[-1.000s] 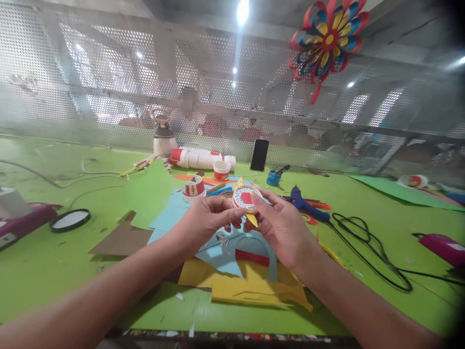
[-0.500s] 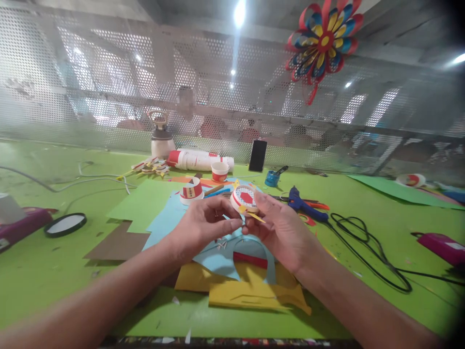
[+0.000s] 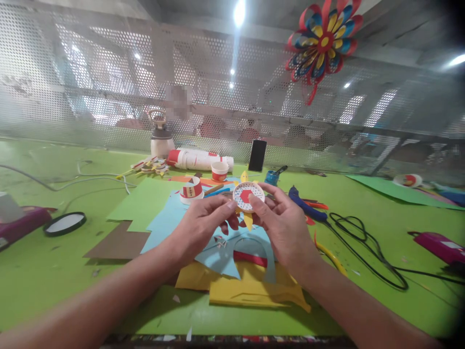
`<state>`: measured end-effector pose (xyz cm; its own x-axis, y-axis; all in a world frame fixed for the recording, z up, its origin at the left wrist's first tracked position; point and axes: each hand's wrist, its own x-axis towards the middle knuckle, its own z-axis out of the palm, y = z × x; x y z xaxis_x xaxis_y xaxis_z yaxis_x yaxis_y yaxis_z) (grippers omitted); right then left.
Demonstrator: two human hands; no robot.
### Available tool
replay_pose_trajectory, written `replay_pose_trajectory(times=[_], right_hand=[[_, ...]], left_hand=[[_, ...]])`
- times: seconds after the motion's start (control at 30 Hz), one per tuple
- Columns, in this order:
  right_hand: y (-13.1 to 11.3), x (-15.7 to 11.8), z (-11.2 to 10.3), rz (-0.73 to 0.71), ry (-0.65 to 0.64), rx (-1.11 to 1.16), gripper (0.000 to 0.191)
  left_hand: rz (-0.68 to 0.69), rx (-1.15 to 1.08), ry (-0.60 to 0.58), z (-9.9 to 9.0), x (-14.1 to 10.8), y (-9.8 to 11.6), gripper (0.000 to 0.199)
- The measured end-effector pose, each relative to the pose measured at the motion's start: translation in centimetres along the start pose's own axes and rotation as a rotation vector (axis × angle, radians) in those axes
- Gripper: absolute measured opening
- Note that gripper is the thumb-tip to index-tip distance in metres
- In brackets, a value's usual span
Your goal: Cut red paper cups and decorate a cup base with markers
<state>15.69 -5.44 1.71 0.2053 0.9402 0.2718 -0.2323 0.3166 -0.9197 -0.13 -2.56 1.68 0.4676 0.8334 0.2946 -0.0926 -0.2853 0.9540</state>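
Observation:
Between my two hands is a small paper-cup turtle [image 3: 240,192], a round white disc with coloured dots, a red hexagon in its middle and yellow paper pieces at its top and bottom. My right hand [image 3: 286,220] grips it from the right, thumb on the face and fingers behind. At its lower left edge, my left hand [image 3: 207,220] pinches with thumb and fingertips; those fingertips are partly hidden. Beneath the hands lie light blue paper sheets [image 3: 163,220] and cut yellow paper [image 3: 250,293].
Behind stand a cut paper cup [image 3: 192,190], another cup [image 3: 220,170], stacked cups [image 3: 201,160], a phone [image 3: 257,155] and a blue jar [image 3: 271,177]. A blue glue gun [image 3: 308,209] with its black cord lies right. Left is a black-rimmed disc [image 3: 65,224]. A paper flower [image 3: 325,41] hangs above.
The turtle has been tilted so its dotted face turns more toward me, and its yellow end pieces now show above and below. My left thumb has moved up to its edge.

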Motion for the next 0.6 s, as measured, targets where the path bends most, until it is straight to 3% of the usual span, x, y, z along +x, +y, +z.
replay_pose_trajectory(times=[0.3, 0.6], right_hand=[[0.3, 0.1, -0.2, -0.004, 0.021, 0.002, 0.051], [0.5, 0.2, -0.1, -0.079, 0.003, -0.054, 0.051]], left_hand=[[-0.013, 0.008, 0.001, 0.2, 0.2, 0.0, 0.020], [-0.140, -0.333, -0.107, -0.3, 0.2, -0.8, 0.018]])
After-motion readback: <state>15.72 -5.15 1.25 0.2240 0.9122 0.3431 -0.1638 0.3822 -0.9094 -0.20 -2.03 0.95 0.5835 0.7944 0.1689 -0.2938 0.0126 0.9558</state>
